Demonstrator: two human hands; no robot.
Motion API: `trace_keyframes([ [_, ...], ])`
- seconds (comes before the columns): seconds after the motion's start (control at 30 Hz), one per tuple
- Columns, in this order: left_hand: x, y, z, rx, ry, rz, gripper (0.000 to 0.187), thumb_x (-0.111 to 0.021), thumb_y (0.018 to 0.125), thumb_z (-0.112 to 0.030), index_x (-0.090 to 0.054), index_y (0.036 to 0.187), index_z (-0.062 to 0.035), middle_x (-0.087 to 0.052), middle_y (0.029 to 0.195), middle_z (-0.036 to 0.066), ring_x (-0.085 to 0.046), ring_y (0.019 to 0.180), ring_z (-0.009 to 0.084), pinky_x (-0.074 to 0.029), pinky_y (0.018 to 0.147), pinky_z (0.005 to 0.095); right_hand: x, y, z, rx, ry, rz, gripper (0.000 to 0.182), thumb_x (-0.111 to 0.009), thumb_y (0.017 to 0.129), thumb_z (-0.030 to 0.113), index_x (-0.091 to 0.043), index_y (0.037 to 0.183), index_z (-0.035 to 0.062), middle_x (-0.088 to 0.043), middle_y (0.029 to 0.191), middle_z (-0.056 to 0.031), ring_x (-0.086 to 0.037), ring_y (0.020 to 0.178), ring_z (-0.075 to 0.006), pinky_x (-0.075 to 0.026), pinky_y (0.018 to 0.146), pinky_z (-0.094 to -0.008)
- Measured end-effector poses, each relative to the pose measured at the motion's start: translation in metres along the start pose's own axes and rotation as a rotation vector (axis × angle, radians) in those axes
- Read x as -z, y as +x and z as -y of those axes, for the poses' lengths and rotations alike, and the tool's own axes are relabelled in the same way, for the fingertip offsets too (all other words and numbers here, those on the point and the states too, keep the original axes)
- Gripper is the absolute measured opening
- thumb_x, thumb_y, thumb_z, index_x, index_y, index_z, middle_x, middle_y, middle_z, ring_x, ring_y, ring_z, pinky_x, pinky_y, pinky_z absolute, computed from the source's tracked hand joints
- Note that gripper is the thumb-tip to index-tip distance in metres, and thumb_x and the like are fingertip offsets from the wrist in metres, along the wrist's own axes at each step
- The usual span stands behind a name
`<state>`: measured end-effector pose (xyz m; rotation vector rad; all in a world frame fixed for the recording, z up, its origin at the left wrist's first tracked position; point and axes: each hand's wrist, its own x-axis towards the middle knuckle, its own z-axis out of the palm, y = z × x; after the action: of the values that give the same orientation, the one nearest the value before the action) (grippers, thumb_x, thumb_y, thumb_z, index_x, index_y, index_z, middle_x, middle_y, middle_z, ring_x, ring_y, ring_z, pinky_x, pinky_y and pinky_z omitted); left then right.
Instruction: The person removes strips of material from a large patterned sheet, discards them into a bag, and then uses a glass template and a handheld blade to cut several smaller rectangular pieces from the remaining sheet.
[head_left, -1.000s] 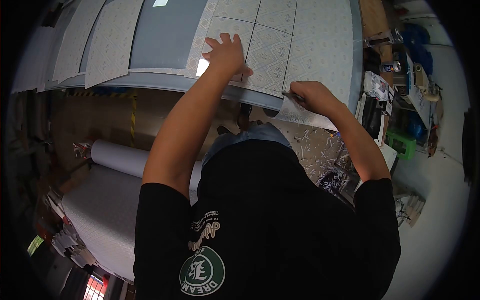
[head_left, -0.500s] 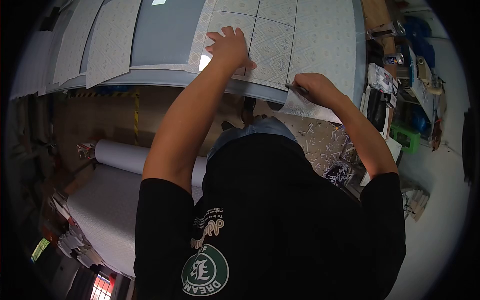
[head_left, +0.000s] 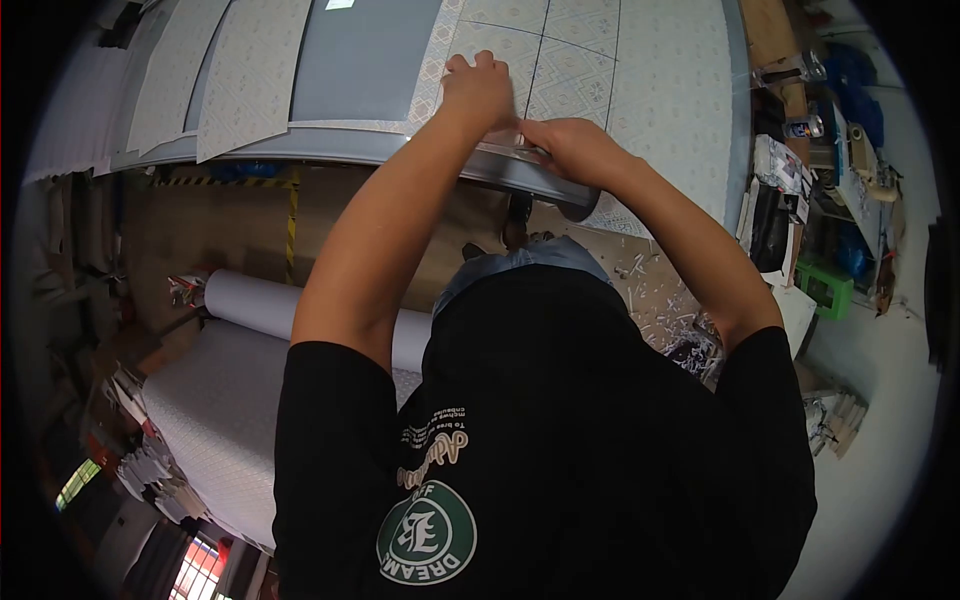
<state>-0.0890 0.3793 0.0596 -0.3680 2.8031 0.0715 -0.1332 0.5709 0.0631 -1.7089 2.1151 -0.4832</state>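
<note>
A pale patterned sheet point(head_left: 572, 85) with dark lines across it lies on the grey table point(head_left: 365, 70). My left hand point(head_left: 480, 95) rests on the sheet near the table's front edge, its fingers bent and a little apart, pressing down. Close beside its thumb, my right hand point(head_left: 580, 150) is closed around a small dark cutter knife, mostly hidden by the fingers. The two hands almost meet at the edge. A shiny clear strip shows between them, too covered to make out. Part of the sheet point(head_left: 620, 215) hangs over the edge at the right.
More patterned pieces point(head_left: 255, 75) lie at the table's left. A large roll point(head_left: 255, 300) is behind me on the left. Paper scraps point(head_left: 645, 285) litter the floor. At the right are a can point(head_left: 803, 128) and a green plastic crate point(head_left: 824, 288).
My right hand has moved left along the table edge with the cutter knife, up to my left hand. My left hand's fingers, spread before, are more bent. The view has shifted slightly.
</note>
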Motion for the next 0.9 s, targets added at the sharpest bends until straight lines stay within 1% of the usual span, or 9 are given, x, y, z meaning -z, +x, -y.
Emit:
trace_keyframes([
  [0.03, 0.007, 0.002, 0.010, -0.122, 0.013, 0.105, 0.088, -0.090, 0.065, -0.036, -0.051, 0.140, -0.0110, -0.047, 0.141, 0.017, -0.047, 0.128, 0.0525, -0.055, 0.095, 0.0540, 0.002, 0.000, 0.002, 0.001, -0.001, 0.000, 0.019, -0.068, 0.085, 0.011, -0.055, 0.100, 0.0084, -0.067, 0.083, -0.0161, -0.066, 0.083, -0.0398, -0.050, 0.068, -0.0499],
  [0.07, 0.012, 0.001, 0.022, -0.121, 0.010, 0.105, 0.088, -0.090, 0.065, -0.036, -0.051, 0.140, -0.0110, -0.047, 0.141, 0.017, -0.047, 0.128, 0.0525, -0.055, 0.095, 0.0540, 0.005, -0.001, 0.003, -0.015, -0.004, 0.017, 0.019, -0.068, 0.086, 0.011, -0.055, 0.100, 0.0084, -0.067, 0.082, -0.0160, -0.066, 0.083, -0.0397, -0.050, 0.068, -0.0498],
  [0.13, 0.013, 0.002, 0.049, -0.305, 0.105, 0.073, 0.089, -0.091, 0.062, -0.031, -0.053, 0.142, -0.0249, -0.048, 0.142, 0.012, -0.050, 0.128, 0.0422, -0.055, 0.094, 0.0489, 0.005, 0.000, 0.003, -0.016, -0.008, 0.043, 0.019, -0.068, 0.086, 0.012, -0.055, 0.100, 0.0083, -0.066, 0.082, -0.0160, -0.066, 0.083, -0.0397, -0.050, 0.068, -0.0497],
  [0.17, 0.010, 0.002, 0.054, -0.295, 0.104, 0.075, 0.089, -0.091, 0.062, -0.031, -0.053, 0.142, -0.0249, -0.048, 0.142, 0.012, -0.050, 0.128, 0.0422, -0.055, 0.094, 0.0489, 0.003, 0.000, 0.000, 0.003, -0.014, 0.034, 0.019, -0.067, 0.087, 0.012, -0.054, 0.100, 0.0080, -0.067, 0.082, -0.0160, -0.066, 0.083, -0.0396, -0.050, 0.068, -0.0498],
  [0.23, 0.002, -0.001, 0.059, -0.310, 0.051, -0.047, 0.092, -0.090, 0.062, -0.025, -0.052, 0.145, -0.0345, -0.047, 0.145, 0.008, -0.050, 0.130, 0.0352, -0.052, 0.098, 0.0484, 0.001, 0.008, 0.006, 0.021, -0.009, 0.022, 0.018, -0.067, 0.087, 0.013, -0.054, 0.100, 0.0078, -0.067, 0.083, -0.0159, -0.066, 0.083, -0.0395, -0.050, 0.068, -0.0498],
  [0.43, -0.003, 0.002, 0.065, -0.279, -0.007, -0.035, 0.083, -0.080, 0.075, -0.014, -0.048, 0.148, -0.0378, -0.042, 0.151, 0.007, -0.045, 0.136, 0.0350, -0.046, 0.104, 0.0498, -0.019, 0.062, 0.038, 0.057, 0.046, -0.051, 0.017, -0.067, 0.090, 0.015, -0.054, 0.098, 0.0069, -0.067, 0.085, -0.0153, -0.066, 0.082, -0.0388, -0.051, 0.067, -0.0485],
  [0.53, -0.011, 0.010, 0.075, -0.335, -0.009, -0.067, 0.080, -0.077, 0.078, -0.012, -0.049, 0.148, -0.0394, -0.040, 0.153, 0.007, -0.044, 0.137, 0.0351, -0.043, 0.108, 0.0503, -0.028, 0.088, 0.055, 0.050, 0.078, -0.078, 0.023, -0.066, 0.090, 0.015, -0.058, 0.110, 0.0083, -0.069, 0.088, -0.0169, -0.067, 0.082, -0.0397, -0.053, 0.068, -0.0496],
  [0.67, -0.015, 0.010, 0.084, -0.355, -0.041, -0.043, 0.081, -0.077, 0.078, -0.012, -0.048, 0.149, -0.0404, -0.039, 0.155, 0.008, -0.043, 0.138, 0.0356, -0.041, 0.110, 0.0505, -0.038, 0.097, 0.055, 0.050, 0.079, -0.140, 0.021, -0.067, 0.089, 0.013, -0.056, 0.106, 0.0075, -0.069, 0.089, -0.0156, -0.067, 0.082, -0.0387, -0.053, 0.068, -0.0479],
  [0.9, -0.007, 0.006, 0.085, -0.419, -0.020, -0.113, 0.085, -0.087, 0.070, -0.025, -0.052, 0.147, -0.0342, -0.045, 0.151, 0.011, -0.047, 0.134, 0.0386, -0.042, 0.107, 0.0527, -0.049, 0.084, 0.044, 0.079, 0.257, -0.246, 0.017, -0.071, 0.087, 0.006, -0.056, 0.095, 0.0058, -0.066, 0.092, -0.0143, -0.066, 0.085, -0.0367, -0.053, 0.070, -0.0439],
])
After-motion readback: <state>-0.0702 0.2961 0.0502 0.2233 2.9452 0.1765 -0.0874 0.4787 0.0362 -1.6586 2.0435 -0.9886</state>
